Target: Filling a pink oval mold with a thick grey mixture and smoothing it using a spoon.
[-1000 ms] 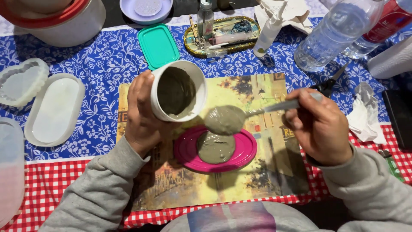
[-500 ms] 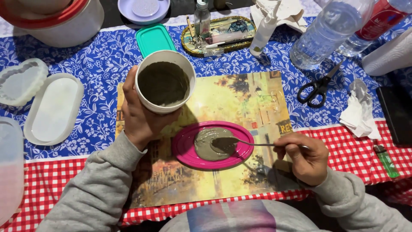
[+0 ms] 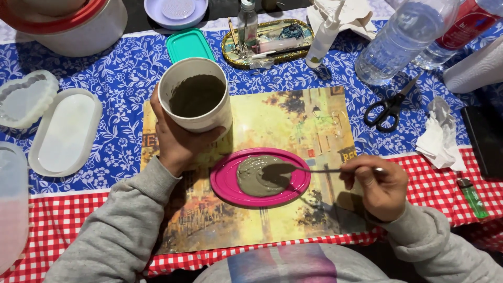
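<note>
My left hand (image 3: 175, 139) grips a white cup (image 3: 195, 94) holding grey-brown paste, tilted slightly over a yellow picture placemat (image 3: 309, 123). My right hand (image 3: 378, 186) holds a metal spoon (image 3: 314, 169) by its handle; the spoon's bowl rests in a blob of the same grey paste (image 3: 259, 175) on a round pink mould (image 3: 225, 183). The mould lies on the placemat, just below and right of the cup.
Clear oval moulds (image 3: 65, 133) lie at the left, a teal lid (image 3: 189, 44) and a gold tray (image 3: 272, 39) of small bottles at the back. Water bottles (image 3: 403, 39), black scissors (image 3: 390, 107), crumpled tissue (image 3: 440, 139) and a green lighter (image 3: 473, 196) sit on the right.
The loaded spoon came down from beside the cup into the pink mould and spread its paste there. The cup rose slightly, up and left.
</note>
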